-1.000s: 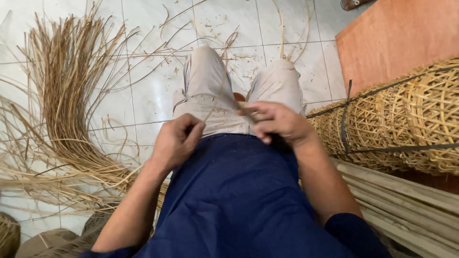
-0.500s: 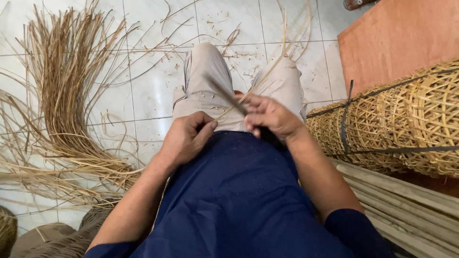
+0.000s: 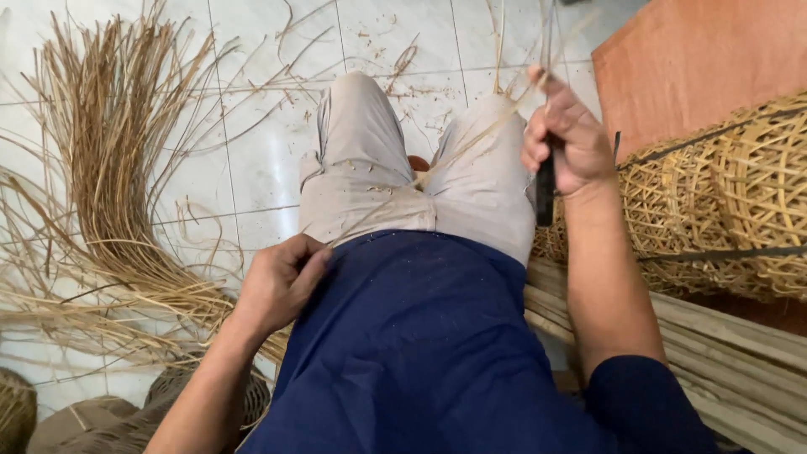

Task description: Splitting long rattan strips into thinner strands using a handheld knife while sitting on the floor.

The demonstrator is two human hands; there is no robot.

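I sit with pale trousers and a dark blue shirt over a white tiled floor. My left hand [image 3: 277, 282] pinches the near end of a thin rattan strip [image 3: 458, 143] beside my left thigh. The strip runs diagonally up across my lap to my right hand [image 3: 565, 139], raised over my right knee. That hand is closed around a knife with a dark handle [image 3: 545, 187], blade pointing up and blurred, and the strip passes by its thumb.
A big heap of loose rattan strips [image 3: 109, 185] fans over the tiles at left. Woven rattan baskets [image 3: 731, 202] bound with dark straps lie at right, a brown board [image 3: 698, 59] behind them, pale poles [image 3: 714, 353] beneath. More woven pieces [image 3: 84, 420] sit bottom left.
My right hand swept up and to the right with the knife, along the strip. My left hand drew back and down toward my hip, stretching the strip across my lap.
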